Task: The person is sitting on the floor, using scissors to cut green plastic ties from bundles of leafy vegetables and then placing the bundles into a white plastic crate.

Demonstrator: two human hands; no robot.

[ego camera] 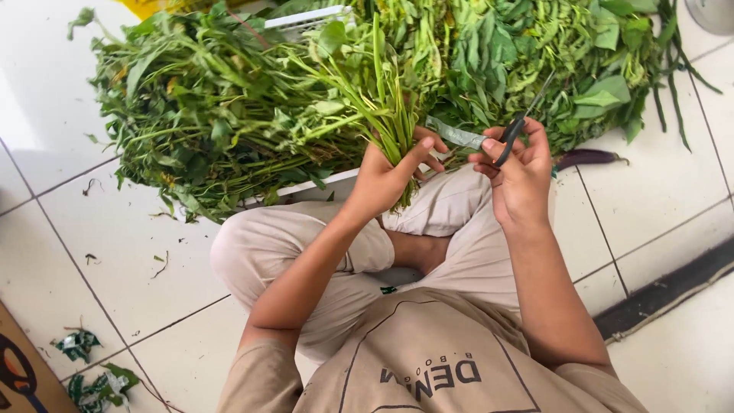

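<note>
Sitting cross-legged on white floor tiles (115, 252), person worked w/ both hands over lap. Left hand (386, 174) was closed round a bunch of leafy green stalks (382, 107), cut ends down near the knee, tops fanned up & away, prob. so the stems stayed gathered and the base was exposed. Thumb lay across the stems, fingers wrapped behind. Right hand (520, 172) held black-handled scissors (514, 136), fingers through/round the loops, blades pointing away toward the greens; blade gap could not be told, too thin in view. A grey-green strip (456, 135) ran between the two hands, pinched at its right end by the right fingertips; looked like a tie band, not certain.

Loose heap of greens (229, 107) lay ahead-left, partly over a white tray edge (317, 17); second heap (550, 61) ahead-right. Dark purple aubergine (587, 157) lay on tile just beside right hand.

Packaging: crumpled green-and-white scraps (84, 367) at lower left on floor, near a brown cardboard corner (19, 375) w/ black print. Yellow object (157, 6) at top edge, kind unclear
</note>
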